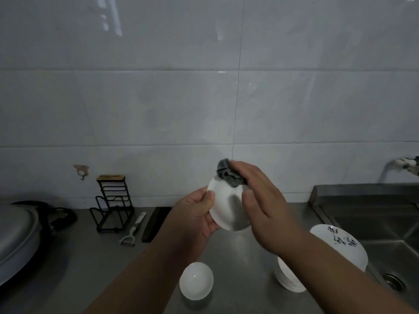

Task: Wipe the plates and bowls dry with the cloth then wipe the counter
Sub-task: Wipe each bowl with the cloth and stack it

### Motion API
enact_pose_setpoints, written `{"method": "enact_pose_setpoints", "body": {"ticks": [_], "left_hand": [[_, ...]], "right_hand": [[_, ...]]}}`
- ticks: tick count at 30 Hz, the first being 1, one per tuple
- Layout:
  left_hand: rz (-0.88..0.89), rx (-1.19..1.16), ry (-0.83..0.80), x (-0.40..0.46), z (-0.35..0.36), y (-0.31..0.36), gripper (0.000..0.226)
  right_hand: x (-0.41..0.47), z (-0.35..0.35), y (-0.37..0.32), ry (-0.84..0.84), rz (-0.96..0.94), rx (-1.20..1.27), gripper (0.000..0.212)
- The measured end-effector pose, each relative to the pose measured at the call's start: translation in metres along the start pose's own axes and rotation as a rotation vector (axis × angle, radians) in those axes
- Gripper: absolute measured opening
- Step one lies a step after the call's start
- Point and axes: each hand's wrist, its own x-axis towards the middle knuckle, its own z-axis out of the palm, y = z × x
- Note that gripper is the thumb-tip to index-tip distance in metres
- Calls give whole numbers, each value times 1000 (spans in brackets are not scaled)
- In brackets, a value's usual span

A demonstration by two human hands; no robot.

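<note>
A small white ceramic bowl (226,207) is held up above the grey stainless-steel counter (102,268) at the centre of the frame, tilted on its side. It is gripped at its left rim by the left hand (197,216), with the thumb laid over the edge and the fingers curled behind it. A crumpled dark grey cloth (229,174) is pressed against the bowl's upper rim by the right hand (260,200), whose fingers are bent over the cloth while the thumb is set against the bowl's outer wall.

Lower in the frame, a second white bowl (196,281) is seen standing upright on the counter. To its right, a stack of white plates (288,279) is partly hidden by the right forearm, and a white plate with dark brush markings (340,248) is seen leaning above the stack, beside the steel sink (374,223) at the right edge.

At the left, a black wire rack (112,205) is placed against the white tiled wall (158,98), with a white-handled peeler (133,227) lying just beside it. A grey pan lid (15,236) is seen at the far left edge.
</note>
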Motion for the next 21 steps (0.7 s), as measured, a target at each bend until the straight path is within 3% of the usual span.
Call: {"method": "enact_pose_setpoints", "body": {"ticks": [5,11,16,21], "left_hand": [[34,16,-30,5,4,1,35],[-34,-6,-10,9,7,-14,39],[-64,-121,-106,11,17,-12,43],[-156,-221,-27,21,19,-11,55]], "right_hand": [[0,1,3,-26,-132,-126,46],[6,13,11,46,9,-158,35],[-11,17,23,30,-222,-204,20],[-39,13,44,-79,-380,-306,20]]}}
